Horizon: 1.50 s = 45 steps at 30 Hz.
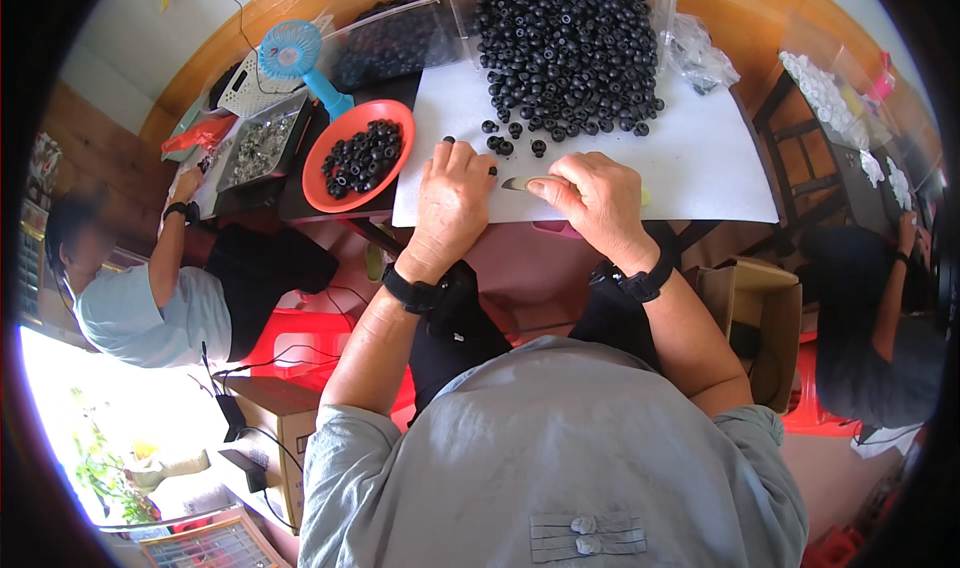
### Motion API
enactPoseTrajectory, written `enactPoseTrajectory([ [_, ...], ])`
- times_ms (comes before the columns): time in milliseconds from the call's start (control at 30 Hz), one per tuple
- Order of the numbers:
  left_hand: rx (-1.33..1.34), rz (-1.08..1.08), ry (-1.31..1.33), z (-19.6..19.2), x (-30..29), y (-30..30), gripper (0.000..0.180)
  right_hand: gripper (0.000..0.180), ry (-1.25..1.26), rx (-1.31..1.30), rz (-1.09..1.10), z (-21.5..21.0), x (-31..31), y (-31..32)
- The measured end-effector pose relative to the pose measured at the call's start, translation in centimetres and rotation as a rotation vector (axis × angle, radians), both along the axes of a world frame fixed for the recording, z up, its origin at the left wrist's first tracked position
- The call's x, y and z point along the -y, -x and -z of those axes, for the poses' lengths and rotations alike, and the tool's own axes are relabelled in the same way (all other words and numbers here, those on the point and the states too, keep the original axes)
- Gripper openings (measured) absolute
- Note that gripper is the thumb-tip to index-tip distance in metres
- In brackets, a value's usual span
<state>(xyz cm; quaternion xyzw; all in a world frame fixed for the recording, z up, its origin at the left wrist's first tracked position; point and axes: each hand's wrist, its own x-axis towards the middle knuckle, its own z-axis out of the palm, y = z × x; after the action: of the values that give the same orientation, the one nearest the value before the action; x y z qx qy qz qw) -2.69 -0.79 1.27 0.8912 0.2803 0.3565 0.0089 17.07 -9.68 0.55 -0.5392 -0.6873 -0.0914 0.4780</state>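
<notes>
My left hand [455, 193] rests knuckles-up on the white sheet [700, 158], fingers curled over a small black ring. My right hand [592, 203] is beside it, pinching a thin pale yellowish tool [520, 183] whose tip points left toward my left hand. A few loose black rings [510, 140] lie just beyond my fingers. Farther back a large heap of black rings [565, 48] covers the sheet. Both wrists wear black bands.
An orange oval bowl [325, 183] holding black rings sits left of the sheet. Beyond it stand a blue hand fan [295, 53], a tray of shiny metal parts [258, 150] and clear bags. One person sits at left, another at right. Cardboard boxes [755, 313] stand below.
</notes>
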Motion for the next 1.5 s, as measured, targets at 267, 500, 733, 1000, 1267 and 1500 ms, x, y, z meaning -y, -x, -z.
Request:
enactPoseTrajectory([
  [267, 0.41, 0.179, 0.712, -1.1, 0.6, 0.1, 0.017, 0.026, 0.181, -0.37, -0.138, -1.5, 0.5, -0.9],
  [500, 0.673, 0.367, 1.164, -0.7, 1.2, -0.9, 0.02, 0.025, 0.178, -0.339, -0.042, -0.8, 0.2, -0.8],
  [733, 0.754, 0.426, 1.335, 0.2, 1.5, -1.2, 0.023, 0.025, 0.199, -0.433, -0.07, -1.1, 0.1, -1.2],
  [1000, 0.858, 0.496, 1.398, 0.3, 1.7, -1.0, 0.029, 0.028, 0.239, -0.329, -0.003, -0.9, 0.1, -1.0],
  [1267, 0.823, 0.519, 1.379, 0.7, 1.6, -0.6, 0.031, 0.028, 0.219, -0.305, 0.031, -0.9, 0.2, -0.5],
  [1500, 0.843, 0.533, 1.366, 0.8, 1.8, -0.7, 0.032, 0.028, 0.236, -0.319, 0.004, -1.0, 0.3, -0.6],
])
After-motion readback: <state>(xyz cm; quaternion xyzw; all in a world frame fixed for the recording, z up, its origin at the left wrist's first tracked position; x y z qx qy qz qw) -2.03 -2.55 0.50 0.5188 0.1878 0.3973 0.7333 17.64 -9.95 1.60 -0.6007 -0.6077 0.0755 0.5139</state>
